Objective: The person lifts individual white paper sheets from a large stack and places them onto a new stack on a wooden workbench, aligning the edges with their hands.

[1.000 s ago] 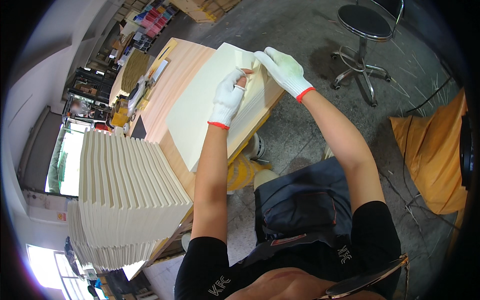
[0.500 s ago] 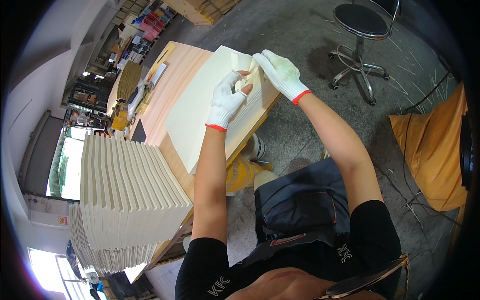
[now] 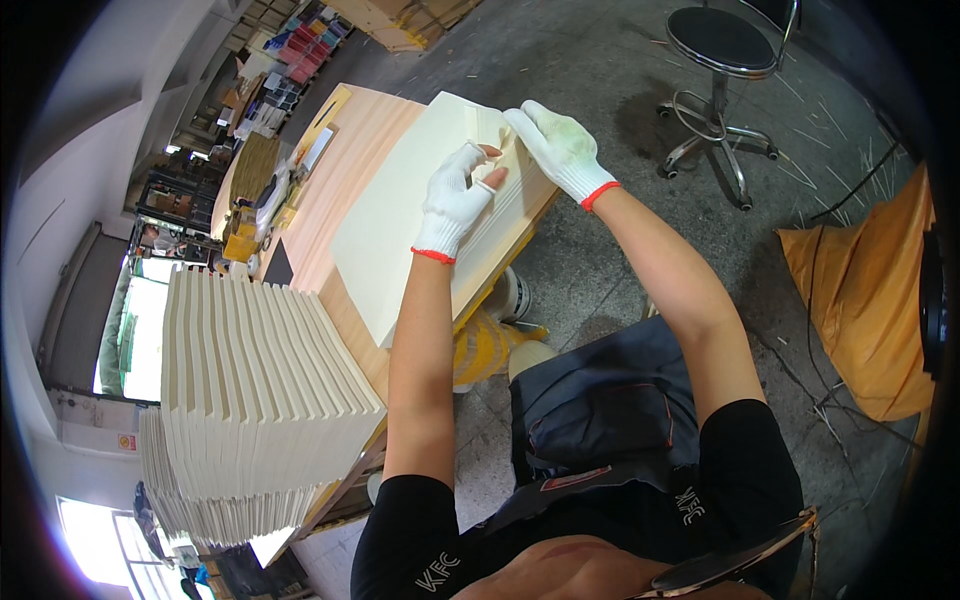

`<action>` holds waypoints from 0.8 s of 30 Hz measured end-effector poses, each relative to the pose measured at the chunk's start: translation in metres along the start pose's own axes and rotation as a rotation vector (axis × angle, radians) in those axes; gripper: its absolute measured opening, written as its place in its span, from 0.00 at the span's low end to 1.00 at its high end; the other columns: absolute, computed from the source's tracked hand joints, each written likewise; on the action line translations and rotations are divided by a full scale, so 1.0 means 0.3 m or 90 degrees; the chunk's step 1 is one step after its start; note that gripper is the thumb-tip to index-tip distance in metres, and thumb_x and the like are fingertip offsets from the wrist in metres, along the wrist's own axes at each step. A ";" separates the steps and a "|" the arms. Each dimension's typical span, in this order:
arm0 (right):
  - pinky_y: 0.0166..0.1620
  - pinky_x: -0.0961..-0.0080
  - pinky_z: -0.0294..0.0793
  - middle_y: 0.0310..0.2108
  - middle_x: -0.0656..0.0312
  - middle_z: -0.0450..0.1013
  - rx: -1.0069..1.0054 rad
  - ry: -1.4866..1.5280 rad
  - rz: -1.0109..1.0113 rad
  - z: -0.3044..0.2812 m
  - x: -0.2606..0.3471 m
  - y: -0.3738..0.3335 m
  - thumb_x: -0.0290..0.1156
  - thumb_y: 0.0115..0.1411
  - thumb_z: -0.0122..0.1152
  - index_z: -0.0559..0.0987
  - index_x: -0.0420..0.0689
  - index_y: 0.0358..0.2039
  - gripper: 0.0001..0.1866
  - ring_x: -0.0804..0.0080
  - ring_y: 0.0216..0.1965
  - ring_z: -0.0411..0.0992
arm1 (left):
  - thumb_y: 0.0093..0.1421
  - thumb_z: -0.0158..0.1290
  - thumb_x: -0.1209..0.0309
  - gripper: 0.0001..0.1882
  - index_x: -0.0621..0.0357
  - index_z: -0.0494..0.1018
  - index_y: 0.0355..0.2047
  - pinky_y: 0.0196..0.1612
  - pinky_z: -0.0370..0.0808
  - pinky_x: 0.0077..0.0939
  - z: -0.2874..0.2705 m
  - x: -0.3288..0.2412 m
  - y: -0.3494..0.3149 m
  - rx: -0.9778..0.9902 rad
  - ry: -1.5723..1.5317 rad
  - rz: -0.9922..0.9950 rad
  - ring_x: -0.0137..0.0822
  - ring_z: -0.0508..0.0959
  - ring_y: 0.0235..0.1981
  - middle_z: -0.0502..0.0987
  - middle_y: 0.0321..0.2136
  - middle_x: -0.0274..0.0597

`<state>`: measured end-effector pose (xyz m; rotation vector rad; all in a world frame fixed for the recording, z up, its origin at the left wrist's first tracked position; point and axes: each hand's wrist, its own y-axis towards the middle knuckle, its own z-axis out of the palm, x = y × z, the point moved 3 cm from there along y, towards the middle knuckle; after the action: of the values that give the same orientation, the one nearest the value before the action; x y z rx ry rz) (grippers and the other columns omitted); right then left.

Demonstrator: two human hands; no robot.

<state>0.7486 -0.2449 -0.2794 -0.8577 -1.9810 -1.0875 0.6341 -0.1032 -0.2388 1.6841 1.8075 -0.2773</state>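
Note:
A stack of large cream paper sheets [image 3: 400, 215] lies on the wooden table, its near right edge layered and folded. My left hand [image 3: 455, 200], in a white knit glove with bare thumb and forefinger tips, rests on the stack near this edge. Its thumb and forefinger are apart, with nothing plainly gripped between them. My right hand [image 3: 562, 150], in a white glove with a red cuff, lies with outstretched fingers against the far right end of the sheets. A raised, creased part of the paper [image 3: 512, 155] shows between the hands.
A tall pile of folded cream sheets [image 3: 260, 350] stands at the left on the table [image 3: 375, 125]. Tape and tools sit at the table's far side. Beyond my right hand stand a black stool [image 3: 720, 40] and an orange cover [image 3: 865, 300]; a bucket [image 3: 515, 295] is below.
Both hands stay in nearly the same place. My right hand has shifted very slightly left, and the raised paper between the hands looks a little different.

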 end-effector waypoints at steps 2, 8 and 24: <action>0.41 0.52 0.71 0.33 0.45 0.76 -0.001 -0.003 -0.007 0.005 -0.007 0.002 0.58 0.69 0.39 0.74 0.47 0.38 0.26 0.43 0.39 0.75 | 0.59 0.59 0.67 0.15 0.56 0.77 0.45 0.49 0.74 0.32 0.006 0.005 0.001 -0.020 0.033 0.050 0.42 0.80 0.43 0.80 0.41 0.47; 0.41 0.51 0.71 0.33 0.45 0.76 -0.009 0.009 -0.009 0.003 -0.012 0.002 0.58 0.69 0.39 0.74 0.47 0.38 0.26 0.42 0.38 0.75 | 0.58 0.61 0.71 0.18 0.58 0.76 0.49 0.52 0.70 0.26 0.004 0.002 0.000 0.014 -0.063 -0.048 0.31 0.75 0.47 0.79 0.44 0.40; 0.41 0.52 0.72 0.34 0.47 0.77 0.022 -0.024 0.006 -0.008 0.008 -0.005 0.59 0.68 0.39 0.74 0.48 0.39 0.26 0.44 0.38 0.76 | 0.57 0.62 0.70 0.18 0.56 0.76 0.48 0.54 0.70 0.29 0.006 -0.013 0.002 0.015 -0.008 -0.047 0.36 0.76 0.50 0.79 0.45 0.44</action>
<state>0.7467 -0.2471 -0.2772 -0.8734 -2.0187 -1.0362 0.6350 -0.1073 -0.2379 1.6304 1.8665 -0.3411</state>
